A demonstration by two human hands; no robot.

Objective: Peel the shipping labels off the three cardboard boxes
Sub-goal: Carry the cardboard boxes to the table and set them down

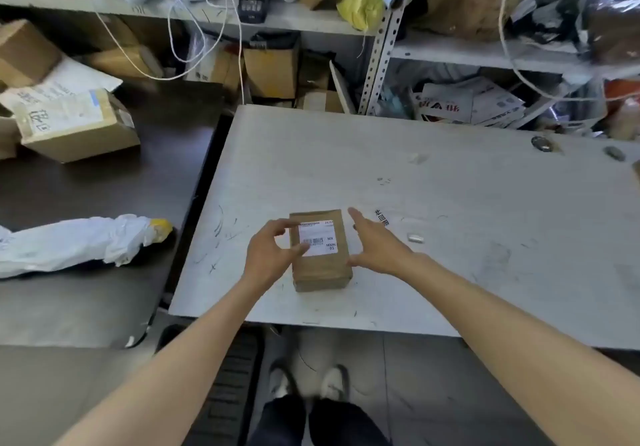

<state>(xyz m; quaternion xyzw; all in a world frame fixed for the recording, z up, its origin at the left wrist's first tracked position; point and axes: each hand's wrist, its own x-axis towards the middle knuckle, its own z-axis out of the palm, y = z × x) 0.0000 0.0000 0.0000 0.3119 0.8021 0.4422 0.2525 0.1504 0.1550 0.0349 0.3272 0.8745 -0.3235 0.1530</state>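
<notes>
A small brown cardboard box point(320, 269) lies on the grey table point(450, 237), near its front edge. A white shipping label point(320, 234) with a barcode is stuck on the box's top. My left hand point(270, 253) is at the box's left side, its thumb lying on the label's lower left corner and its fingers arched over the upper left corner. My right hand point(375, 243) rests against the box's right side with straight fingers. A larger labelled cardboard box point(78, 125) lies tilted on the dark table to the left.
A white plastic-wrapped bundle point(76, 241) lies on the dark table point(104, 186) at the left. Shelves point(467, 54) behind hold boxes, cables, bags and papers. Small scraps point(415, 237) and two dark objects point(542, 143) lie on the grey table. My feet stand below its front edge.
</notes>
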